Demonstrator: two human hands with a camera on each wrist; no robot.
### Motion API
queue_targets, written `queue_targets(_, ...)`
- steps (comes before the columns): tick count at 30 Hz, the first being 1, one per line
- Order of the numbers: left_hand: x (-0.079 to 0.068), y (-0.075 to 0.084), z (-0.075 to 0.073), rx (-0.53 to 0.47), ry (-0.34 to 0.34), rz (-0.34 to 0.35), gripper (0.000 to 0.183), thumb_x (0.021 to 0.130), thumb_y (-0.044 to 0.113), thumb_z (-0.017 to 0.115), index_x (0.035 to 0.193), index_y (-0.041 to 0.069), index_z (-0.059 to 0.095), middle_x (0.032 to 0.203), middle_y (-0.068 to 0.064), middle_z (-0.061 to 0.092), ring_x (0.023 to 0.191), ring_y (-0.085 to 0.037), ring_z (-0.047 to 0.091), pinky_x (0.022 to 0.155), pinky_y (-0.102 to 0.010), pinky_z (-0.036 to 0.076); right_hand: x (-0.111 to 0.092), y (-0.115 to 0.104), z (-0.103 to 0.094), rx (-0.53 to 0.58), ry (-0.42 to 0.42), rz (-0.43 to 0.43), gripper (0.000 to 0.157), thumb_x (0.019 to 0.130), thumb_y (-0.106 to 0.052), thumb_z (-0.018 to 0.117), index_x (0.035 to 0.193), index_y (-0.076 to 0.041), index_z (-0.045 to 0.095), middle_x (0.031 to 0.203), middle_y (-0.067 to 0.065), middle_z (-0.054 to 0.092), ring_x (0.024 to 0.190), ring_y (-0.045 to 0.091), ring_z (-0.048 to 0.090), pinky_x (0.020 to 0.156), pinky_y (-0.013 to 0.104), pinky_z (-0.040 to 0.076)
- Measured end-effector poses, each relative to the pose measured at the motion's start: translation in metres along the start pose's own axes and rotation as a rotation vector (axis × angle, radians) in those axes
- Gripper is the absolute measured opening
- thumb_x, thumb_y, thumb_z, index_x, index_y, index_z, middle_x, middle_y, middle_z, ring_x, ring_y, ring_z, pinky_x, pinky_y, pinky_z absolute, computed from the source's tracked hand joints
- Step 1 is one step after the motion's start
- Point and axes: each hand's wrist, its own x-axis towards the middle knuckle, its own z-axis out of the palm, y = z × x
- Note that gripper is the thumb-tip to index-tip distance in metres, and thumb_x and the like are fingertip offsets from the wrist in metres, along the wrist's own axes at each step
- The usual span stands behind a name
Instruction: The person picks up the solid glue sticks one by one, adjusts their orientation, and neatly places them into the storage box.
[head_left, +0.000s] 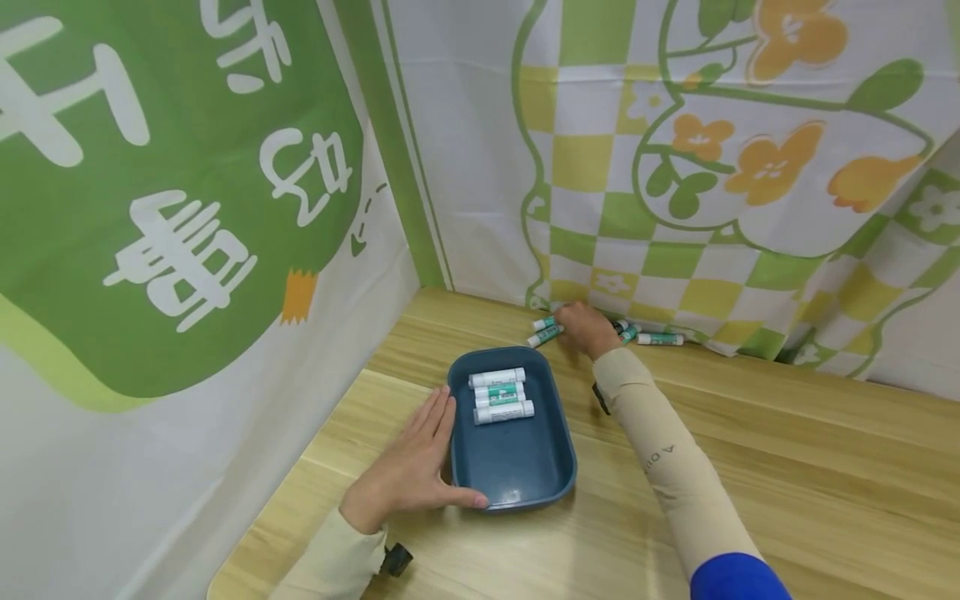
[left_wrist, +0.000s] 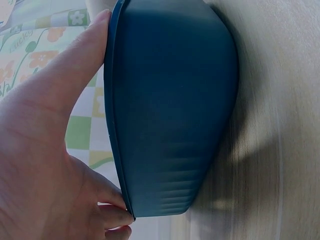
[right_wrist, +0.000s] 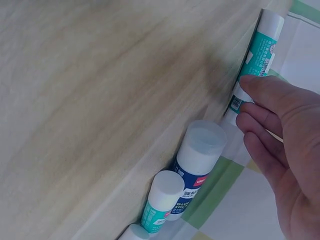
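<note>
A dark blue tray (head_left: 517,467) stands on the table with several white and teal glue sticks (head_left: 502,412) lying side by side in it. My left hand (head_left: 412,458) rests on its left side, fingers straight along the rim and thumb on the near corner. In the left wrist view, the same hand (left_wrist: 45,135) spans the tray's wall (left_wrist: 170,100). At the table's back edge, my right hand (head_left: 588,327) is bent over a small group of glue sticks. Its thumb and curled fingers, in the right wrist view, pinch the end of a teal-labelled glue stick (right_wrist: 262,52).
Right of my right hand lies another glue stick (head_left: 660,339) along the back edge. A thicker navy-labelled glue stick (right_wrist: 200,150) and a smaller teal one (right_wrist: 162,197) lie close by. A printed cloth (head_left: 585,167) hangs behind the wooden table (head_left: 750,450).
</note>
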Motion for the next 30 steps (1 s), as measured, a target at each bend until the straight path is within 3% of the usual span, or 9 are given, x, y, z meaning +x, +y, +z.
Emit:
queue_targets(10,-0.0009,0.0001,-0.0003,0.008,-0.001,0.004,0.146,0.073,0.084,0.075,0.166,-0.007,0.01,0.177,-0.025,-0.001,0.166,-0.04,0.001,0.135,-0.056,0.015,-0.0014,0.002,0.0011,-0.012,-0.014,0.038,0.008,0.095,-0.001,0.072,0.088,-0.005,0.073,0.094,0.012,0.076,0.089,0.029,0.072,0.079,0.045,0.061)
queue_targets(14,-0.0012,0.0003,-0.0005,0.007,0.002,0.004,0.146,0.073,0.084,0.075,0.166,-0.007,0.01,0.177,-0.025,-0.001,0.166,-0.04,0.001,0.135,-0.056,0.015,-0.0011,0.0015,0.0012,-0.018,-0.02,0.032,0.001,0.096,-0.003,0.074,0.096,-0.003,0.075,0.097,0.014,0.076,0.091,0.031,0.073,0.081,0.046,0.062)
queue_targets(17,-0.0005,0.0006,0.0006,0.008,0.003,0.006,0.146,0.073,0.084,0.075,0.167,-0.006,0.01,0.177,-0.025,-0.001,0.166,-0.041,0.001,0.135,-0.056,0.016,-0.0012,0.0023,0.0025,-0.036,-0.03,0.031,0.006,0.096,-0.004,0.074,0.101,-0.001,0.076,0.1,0.015,0.077,0.093,0.032,0.074,0.083,0.047,0.062)
queue_targets(22,0.0002,0.0011,0.0021,-0.003,-0.005,0.004,0.147,0.072,0.085,0.075,0.167,-0.006,0.009,0.177,-0.025,-0.002,0.166,-0.04,-0.001,0.135,-0.056,0.016,-0.0026,0.0046,0.0058,-0.041,-0.031,0.004,0.007,0.096,-0.001,0.071,0.09,-0.004,0.073,0.097,0.014,0.075,0.09,0.031,0.072,0.083,0.046,0.061)
queue_targets(25,0.0001,0.0008,0.0017,-0.006,-0.007,0.0,0.147,0.072,0.085,0.076,0.167,-0.006,0.009,0.177,-0.025,-0.002,0.166,-0.039,-0.001,0.135,-0.056,0.016,-0.004,0.0044,0.0063,-0.01,-0.026,-0.009,0.021,0.096,0.002,0.07,0.077,-0.008,0.066,0.086,0.009,0.069,0.078,0.022,0.062,0.075,0.039,0.055)
queue_targets(30,0.0001,-0.0003,0.0006,-0.003,-0.009,-0.007,0.147,0.072,0.084,0.076,0.167,-0.006,0.008,0.177,-0.025,-0.003,0.166,-0.04,-0.001,0.135,-0.056,0.016,-0.0044,0.0054,0.0037,0.039,0.0,-0.05,0.041,0.092,0.007,0.066,0.064,-0.014,0.045,0.069,0.0,0.041,0.067,0.015,0.036,0.065,0.032,0.034)
